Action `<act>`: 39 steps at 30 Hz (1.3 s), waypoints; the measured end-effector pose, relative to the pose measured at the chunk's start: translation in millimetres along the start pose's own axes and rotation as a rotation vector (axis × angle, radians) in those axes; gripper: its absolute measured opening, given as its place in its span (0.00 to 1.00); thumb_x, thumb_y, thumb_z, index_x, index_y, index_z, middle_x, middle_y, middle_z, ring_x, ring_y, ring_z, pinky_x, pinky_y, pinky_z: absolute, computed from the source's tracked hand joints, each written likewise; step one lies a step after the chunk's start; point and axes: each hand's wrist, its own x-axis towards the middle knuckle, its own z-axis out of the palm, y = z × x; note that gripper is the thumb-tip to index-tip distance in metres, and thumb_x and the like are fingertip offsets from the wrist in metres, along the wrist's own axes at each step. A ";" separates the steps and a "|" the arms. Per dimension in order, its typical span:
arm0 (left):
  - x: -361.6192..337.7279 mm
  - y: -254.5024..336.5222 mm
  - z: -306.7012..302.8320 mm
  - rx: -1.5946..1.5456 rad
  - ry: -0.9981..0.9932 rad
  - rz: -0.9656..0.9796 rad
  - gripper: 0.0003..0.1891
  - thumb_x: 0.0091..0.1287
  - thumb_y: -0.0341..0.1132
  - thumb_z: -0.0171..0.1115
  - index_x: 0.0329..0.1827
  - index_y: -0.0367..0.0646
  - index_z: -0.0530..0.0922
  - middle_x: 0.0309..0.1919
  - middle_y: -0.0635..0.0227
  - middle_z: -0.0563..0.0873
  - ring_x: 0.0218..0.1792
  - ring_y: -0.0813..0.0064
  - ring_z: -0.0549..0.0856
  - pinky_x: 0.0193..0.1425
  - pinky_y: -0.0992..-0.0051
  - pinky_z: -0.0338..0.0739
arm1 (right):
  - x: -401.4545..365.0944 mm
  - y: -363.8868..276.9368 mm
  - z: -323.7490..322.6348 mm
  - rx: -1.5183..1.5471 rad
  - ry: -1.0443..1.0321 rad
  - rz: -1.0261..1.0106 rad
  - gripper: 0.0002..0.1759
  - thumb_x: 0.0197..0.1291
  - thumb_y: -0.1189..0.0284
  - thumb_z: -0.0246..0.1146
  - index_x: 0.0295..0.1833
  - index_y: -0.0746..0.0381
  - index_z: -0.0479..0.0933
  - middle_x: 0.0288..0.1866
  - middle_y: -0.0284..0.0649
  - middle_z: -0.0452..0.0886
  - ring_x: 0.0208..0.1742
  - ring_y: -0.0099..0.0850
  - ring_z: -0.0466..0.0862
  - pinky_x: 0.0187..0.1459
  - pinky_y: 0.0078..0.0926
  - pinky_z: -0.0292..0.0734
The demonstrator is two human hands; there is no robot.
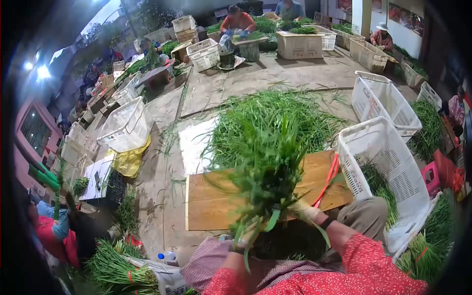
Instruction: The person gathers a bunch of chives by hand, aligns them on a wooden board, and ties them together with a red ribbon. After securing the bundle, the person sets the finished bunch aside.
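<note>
A large bunch of chives (270,182) stands upright between my hands, its leaf tips blurred and fanned out over the wooden board (209,204). My left hand (249,233), in a pale glove, is closed around the lower left of the bunch, partly covered by drooping leaves. Also gloved, my right hand (304,210) grips the base from the right. Several red strips (333,173) lie across the board's right side. Just beyond the board spreads a wide heap of loose chives (295,110). Leaves hide most of my fingers.
White plastic crates stand at my right, one (388,157) holding chives, another (386,101) behind it. Banded bundles (110,268) lie at lower left, near a plastic bottle (168,256). A white crate (127,125) sits over yellow plastic (132,160). Co-workers (237,22) work farther back.
</note>
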 end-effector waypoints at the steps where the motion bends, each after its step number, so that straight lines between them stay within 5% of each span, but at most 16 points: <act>1: -6.7 -1.7 -0.8 0.034 -0.012 -0.056 0.33 0.65 0.41 0.73 0.68 0.35 0.71 0.58 0.54 0.82 0.59 0.67 0.81 0.61 0.67 0.77 | 6.8 8.5 9.7 0.021 0.039 0.024 0.24 0.71 0.63 0.63 0.68 0.60 0.72 0.62 0.35 0.80 0.60 0.32 0.78 0.62 0.37 0.77; 5: 9.1 1.1 -5.6 0.102 -0.062 -0.127 0.29 0.67 0.37 0.71 0.68 0.34 0.73 0.58 0.52 0.82 0.59 0.67 0.81 0.59 0.69 0.78 | 15.9 33.6 -23.5 -0.341 -0.077 0.089 0.25 0.69 0.57 0.65 0.64 0.62 0.77 0.57 0.40 0.84 0.54 0.35 0.82 0.59 0.38 0.79; 7: 26.7 22.2 -22.0 0.077 -0.128 -0.145 0.27 0.68 0.35 0.69 0.68 0.34 0.74 0.59 0.51 0.82 0.59 0.67 0.81 0.58 0.70 0.78 | 5.0 -50.5 34.9 -0.779 -0.130 -0.098 0.29 0.62 0.56 0.73 0.61 0.66 0.80 0.53 0.43 0.86 0.51 0.33 0.84 0.57 0.34 0.79; 10: 32.9 17.7 -35.5 -0.397 0.016 0.052 0.28 0.69 0.34 0.70 0.69 0.33 0.72 0.61 0.54 0.81 0.58 0.71 0.81 0.60 0.71 0.79 | 8.1 -63.9 45.7 -0.520 -0.042 -0.065 0.37 0.63 0.45 0.69 0.63 0.66 0.79 0.57 0.37 0.85 0.54 0.28 0.82 0.58 0.29 0.77; 12: 31.5 -19.2 -27.5 -0.492 0.255 -0.063 0.34 0.71 0.54 0.67 0.69 0.35 0.74 0.60 0.59 0.84 0.60 0.68 0.82 0.66 0.67 0.76 | 10.8 -51.4 36.6 -0.359 0.162 0.172 0.38 0.68 0.43 0.62 0.67 0.65 0.76 0.61 0.38 0.83 0.57 0.27 0.81 0.61 0.28 0.74; 14: 28.5 -68.9 -26.9 -0.988 0.080 -0.386 0.32 0.71 0.56 0.65 0.68 0.38 0.76 0.55 0.60 0.87 0.57 0.64 0.84 0.65 0.67 0.78 | 18.0 -22.1 23.5 -0.225 0.306 0.336 0.35 0.73 0.44 0.58 0.69 0.63 0.75 0.62 0.39 0.81 0.59 0.26 0.81 0.62 0.29 0.73; 15: 29.1 -85.4 -13.7 -1.081 0.062 -0.329 0.30 0.73 0.57 0.61 0.67 0.41 0.78 0.52 0.60 0.89 0.54 0.62 0.86 0.63 0.66 0.79 | 9.2 -11.8 30.0 -0.178 0.432 0.379 0.36 0.74 0.43 0.55 0.69 0.64 0.73 0.61 0.40 0.81 0.57 0.24 0.81 0.58 0.29 0.75; 19: 11.6 -46.4 -4.8 -0.118 0.197 -0.296 0.33 0.78 0.53 0.55 0.71 0.29 0.70 0.64 0.49 0.80 0.64 0.61 0.79 0.68 0.70 0.72 | 11.1 52.4 -15.7 -0.431 0.474 0.155 0.35 0.77 0.49 0.54 0.74 0.67 0.67 0.67 0.48 0.78 0.64 0.38 0.79 0.65 0.31 0.71; 21: 16.0 -95.9 3.3 -0.032 0.157 -0.103 0.33 0.78 0.51 0.54 0.71 0.29 0.69 0.65 0.45 0.79 0.66 0.56 0.78 0.71 0.67 0.69 | 16.7 65.9 -18.2 -0.637 0.648 0.017 0.36 0.77 0.50 0.54 0.75 0.69 0.64 0.70 0.53 0.75 0.69 0.44 0.76 0.70 0.32 0.68; 24: 12.8 -44.7 26.0 -0.004 0.318 -0.198 0.33 0.78 0.50 0.55 0.73 0.30 0.67 0.68 0.40 0.76 0.69 0.49 0.76 0.74 0.63 0.68 | 21.7 58.9 24.2 -0.658 0.810 -0.142 0.38 0.77 0.50 0.54 0.75 0.72 0.62 0.73 0.58 0.71 0.75 0.47 0.70 0.74 0.36 0.63; 26: 21.6 -56.4 42.0 0.010 0.439 -0.161 0.33 0.77 0.51 0.55 0.74 0.31 0.67 0.67 0.39 0.76 0.69 0.49 0.76 0.73 0.63 0.68 | 21.0 58.5 50.4 -0.768 0.812 -0.072 0.37 0.78 0.53 0.53 0.79 0.69 0.58 0.78 0.59 0.63 0.80 0.47 0.63 0.77 0.37 0.58; 30: 39.4 -96.3 64.1 0.274 0.566 -0.063 0.30 0.76 0.49 0.54 0.68 0.28 0.71 0.59 0.36 0.81 0.60 0.39 0.80 0.67 0.54 0.73 | 35.0 100.2 57.5 -0.615 0.830 -0.205 0.39 0.76 0.51 0.51 0.79 0.70 0.57 0.77 0.60 0.64 0.77 0.54 0.64 0.76 0.43 0.59; 35: 44.0 -110.3 66.0 0.322 0.597 -0.011 0.28 0.77 0.47 0.52 0.68 0.30 0.72 0.59 0.37 0.80 0.61 0.39 0.79 0.67 0.53 0.72 | 39.2 122.4 50.2 -0.972 0.864 -0.309 0.41 0.73 0.50 0.56 0.77 0.70 0.59 0.72 0.61 0.68 0.73 0.55 0.69 0.74 0.44 0.62; 39: 42.7 -107.6 60.5 0.181 0.519 -0.051 0.28 0.79 0.46 0.52 0.71 0.30 0.69 0.65 0.41 0.78 0.66 0.45 0.76 0.72 0.59 0.68 | 39.3 117.7 46.5 -0.840 0.835 -0.304 0.40 0.71 0.52 0.61 0.76 0.70 0.61 0.71 0.60 0.69 0.74 0.54 0.67 0.74 0.44 0.61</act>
